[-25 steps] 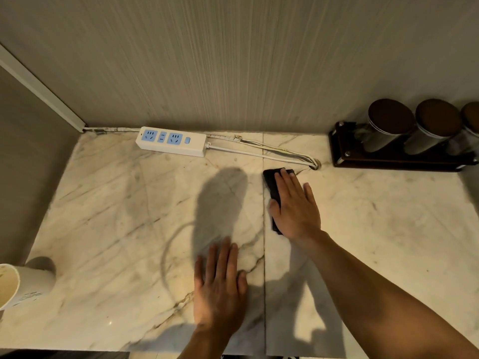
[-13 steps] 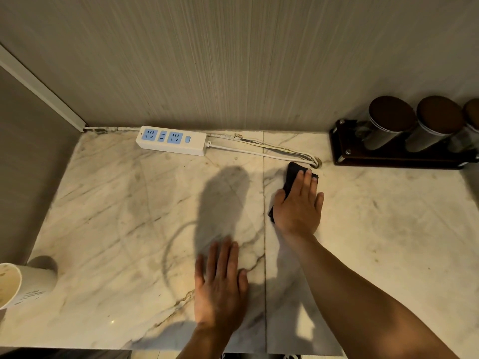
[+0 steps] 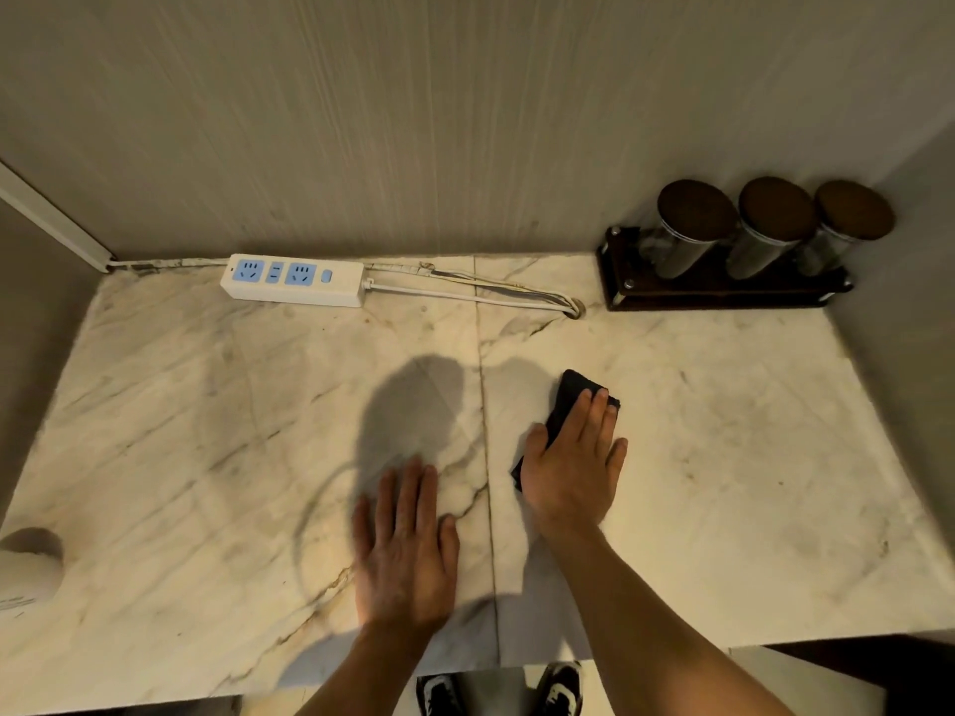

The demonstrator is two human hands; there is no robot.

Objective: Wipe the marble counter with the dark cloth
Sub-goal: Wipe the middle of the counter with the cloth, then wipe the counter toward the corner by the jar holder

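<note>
The marble counter [image 3: 206,431] is pale with grey and brown veins and a seam down its middle. A folded dark cloth [image 3: 566,400] lies just right of that seam. My right hand [image 3: 576,462] presses flat on the cloth, fingers stretched over it; the cloth's far end and a near corner stick out. My left hand [image 3: 405,550] rests palm down on bare marble left of the seam, fingers apart, holding nothing.
A white power strip [image 3: 292,280] with blue sockets lies at the back wall; its cable [image 3: 465,297] runs right to a hole. A dark wooden rack [image 3: 718,292] holds three lidded jars [image 3: 692,227] at back right. A white cup [image 3: 26,576] stands at the left edge.
My right hand has slid the cloth toward me and to the right, away from the cable hole. My left hand has stayed in place.
</note>
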